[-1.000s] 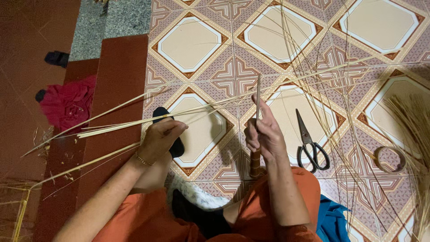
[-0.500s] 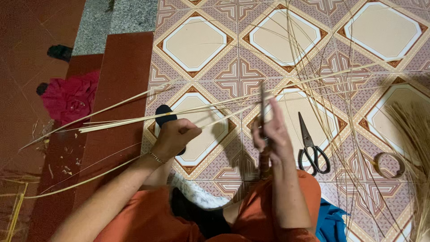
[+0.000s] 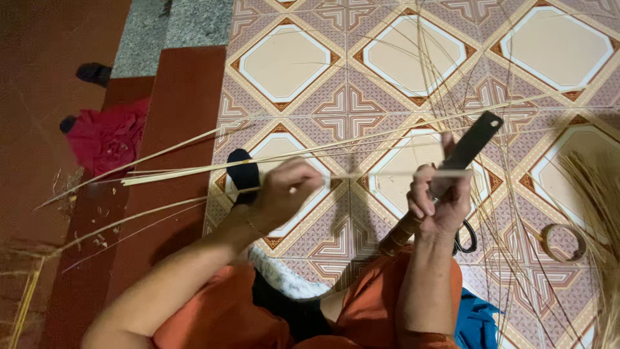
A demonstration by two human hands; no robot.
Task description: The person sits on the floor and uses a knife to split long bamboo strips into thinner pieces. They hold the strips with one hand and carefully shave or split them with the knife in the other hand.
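Note:
My left hand (image 3: 284, 194) pinches a thin pale bamboo strip (image 3: 381, 174) that runs level to the right. My right hand (image 3: 439, 200) grips the wooden handle of a dark flat-bladed knife (image 3: 475, 139), whose blade points up and to the right. The blade lies against the strip just past my right thumb. Both forearms reach out over my orange-clad knees (image 3: 368, 310). A black-socked foot (image 3: 243, 174) rests on the floor tile beside my left hand.
Long bamboo strips (image 3: 194, 169) lie across the patterned tile floor (image 3: 349, 64) and fan out upward at right. Black scissors (image 3: 466, 239) peek from behind my right hand. A tape roll (image 3: 563, 242), a red cloth (image 3: 106, 136) and a blue cloth (image 3: 478, 320) lie around.
My hands have drawn apart, stretching the strip level between them. The knife blade has tilted up to the right into full view, covering most of the scissors.

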